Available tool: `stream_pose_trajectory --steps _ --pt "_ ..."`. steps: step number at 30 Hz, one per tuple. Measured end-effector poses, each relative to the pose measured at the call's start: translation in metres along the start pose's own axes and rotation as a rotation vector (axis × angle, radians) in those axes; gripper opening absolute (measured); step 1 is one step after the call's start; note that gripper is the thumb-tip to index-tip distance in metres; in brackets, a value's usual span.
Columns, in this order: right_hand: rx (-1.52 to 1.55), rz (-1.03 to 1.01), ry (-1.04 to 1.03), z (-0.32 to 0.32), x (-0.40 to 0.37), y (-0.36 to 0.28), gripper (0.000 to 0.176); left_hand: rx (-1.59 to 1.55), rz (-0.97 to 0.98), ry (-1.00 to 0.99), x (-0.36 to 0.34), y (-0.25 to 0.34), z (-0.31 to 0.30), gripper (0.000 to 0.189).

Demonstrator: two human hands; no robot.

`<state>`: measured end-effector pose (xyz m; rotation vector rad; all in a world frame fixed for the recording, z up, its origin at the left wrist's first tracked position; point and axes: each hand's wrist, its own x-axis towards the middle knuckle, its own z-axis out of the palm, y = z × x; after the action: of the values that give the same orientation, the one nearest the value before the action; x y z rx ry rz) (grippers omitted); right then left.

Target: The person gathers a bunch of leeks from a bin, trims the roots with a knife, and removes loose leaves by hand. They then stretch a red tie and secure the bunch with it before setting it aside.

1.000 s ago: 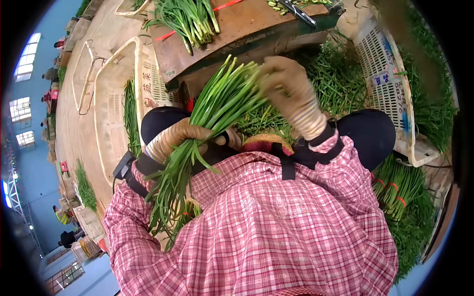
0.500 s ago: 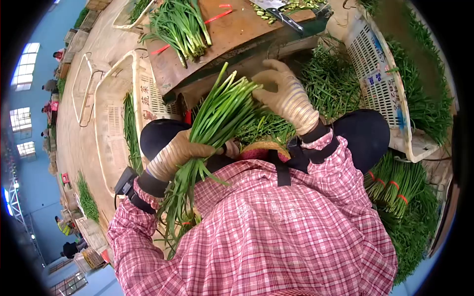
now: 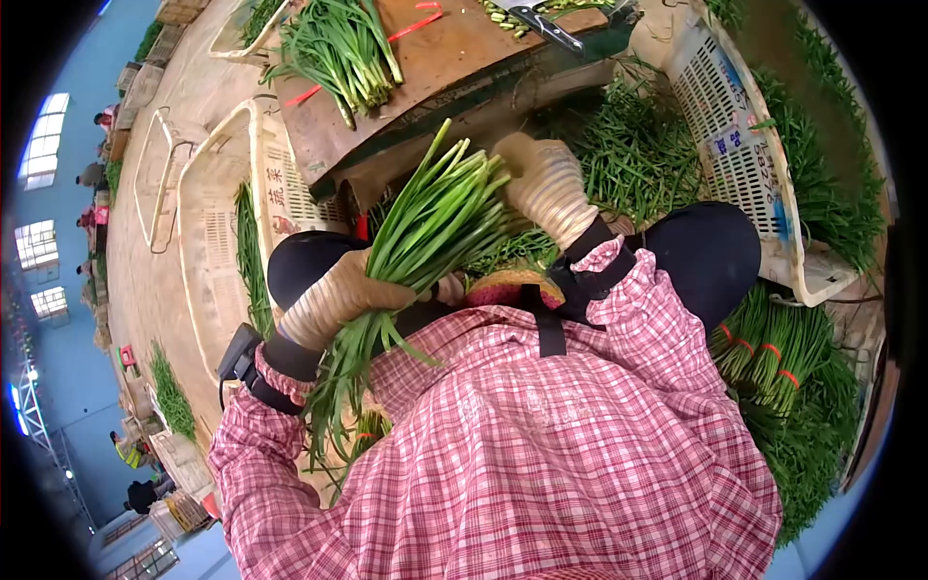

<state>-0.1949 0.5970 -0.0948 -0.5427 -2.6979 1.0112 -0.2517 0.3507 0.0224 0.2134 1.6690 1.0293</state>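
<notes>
Chives [image 3: 425, 227] cross the left grip [image 3: 338, 295], clenched round them; right grip [image 3: 541, 179] curls over their top ends

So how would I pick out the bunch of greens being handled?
Below the wooden board, over the person's knees, is the loose bunch. The left hand grips its middle and the right hand touches its upper end. Unlike the red-banded bundles at right, it alone is in hand.

Blue wall [image 3: 53, 358], bright windows [image 3: 37, 242], concrete floor [image 3: 145, 290]
</notes>
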Motion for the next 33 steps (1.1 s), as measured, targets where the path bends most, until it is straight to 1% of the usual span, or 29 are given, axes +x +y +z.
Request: stream_pose_trajectory --steps 1,2,3,5,6,7,9,10,11,13,14,17,18,19,21,22,23,26,28,29,31,32,33 --pt "-0.077 0.063 -0.008 -0.002 0.003 0.006 0.022 0.025 -0.023 0.006 0.001 -0.003 -0.003 0.029" --pt "0.156 0.130 0.141 -0.005 0.005 0.013 0.011 0.024 -0.024 0.004 0.001 -0.008 -0.006 0.029" --pt "0.155 0.226 0.076 -0.020 0.006 0.026 0.009 0.010 -0.040 -0.016 0.001 -0.013 -0.009 0.031" --pt "0.221 -0.287 0.310 -0.034 0.008 0.030 0.015 -0.003 -0.054 -0.033 0.000 -0.011 -0.010 0.033" --pt "0.313 -0.477 0.135 -0.036 0.007 0.027 0.023 -0.067 -0.056 -0.053 -0.002 -0.008 -0.006 0.034" --pt "0.531 -0.495 -0.072 -0.034 -0.001 0.016 0.025 -0.127 -0.056 -0.076 -0.003 -0.005 -0.004 0.036" --pt "0.403 -0.664 -0.176 -0.034 0.000 0.000 0.025 -0.100 -0.054 -0.092 0.000 -0.007 -0.004 0.038" --pt "0.292 -0.774 -0.144 -0.031 0.008 0.001 0.019 -0.077 -0.065 -0.095 0.000 -0.008 -0.004 0.039" --pt "0.294 -0.770 -0.144 -0.028 0.007 0.001 0.019 -0.053 -0.076 -0.096 -0.001 -0.008 -0.004 0.039" --pt "0.150 -0.675 -0.105 -0.024 0.005 -0.001 0.011 -0.027 -0.091 -0.100 0.001 -0.012 -0.008 0.040" --pt "0.152 -0.672 -0.104 -0.023 0.004 0.000 0.011 0.000 -0.104 -0.105 0.001 -0.013 -0.009 0.041" --pt "0.412 -0.250 0.048 -0.022 0.002 0.007 0.010 -0.025 -0.083 -0.114 -0.001 -0.013 -0.008 0.042" --pt "0.466 -0.304 -0.037 -0.029 0.004 0.017 0.022 -0.024 -0.082 -0.114 -0.001 -0.014 -0.009 0.042" --pt "0.466 -0.305 -0.038 -0.028 0.005 0.019 0.022 -0.029 -0.066 -0.111 0.000 -0.016 -0.010 0.042" --pt "0.674 -0.475 -0.370 -0.025 0.003 0.023 0.032 -0.033 -0.052 -0.113 -0.001 -0.016 -0.009 0.043" --pt "0.611 -0.468 -0.467 -0.027 0.002 0.020 0.037 -0.034 -0.065 -0.123 -0.001 -0.014 -0.010 0.043" --pt "0.711 -0.440 -0.551 -0.031 0.001 0.013 0.030 -0.036 -0.079 -0.132 0.000 -0.013 -0.010 0.043" --pt "0.739 -0.423 -0.578 -0.026 -0.002 0.007 0.027 -0.014 -0.063 -0.134 0.000 -0.017 -0.013 0.042" --pt "0.595 -0.525 -0.445 -0.020 -0.003 0.006 0.017 -0.036 -0.067 -0.135 -0.004 -0.012 -0.008 0.041" --pt "0.597 -0.526 -0.447 -0.013 -0.001 0.011 0.017 -0.058 -0.064 -0.137 -0.005 -0.010 -0.006 0.041" --pt "0.692 -0.294 -0.135 0.000 0.006 0.027 0.012 -0.027 -0.068 -0.129 -0.005 -0.008 -0.010 0.040" --pt "0.185 -0.205 0.109 -0.030 0.006 0.023 0.013 0.005 -0.073 -0.125 -0.006 -0.008 -0.013 0.040" --pt "-0.290 -0.064 -0.001 -0.050 0.014 0.033 0.016 0.006 -0.069 -0.122 -0.006 -0.011 -0.016 0.040"
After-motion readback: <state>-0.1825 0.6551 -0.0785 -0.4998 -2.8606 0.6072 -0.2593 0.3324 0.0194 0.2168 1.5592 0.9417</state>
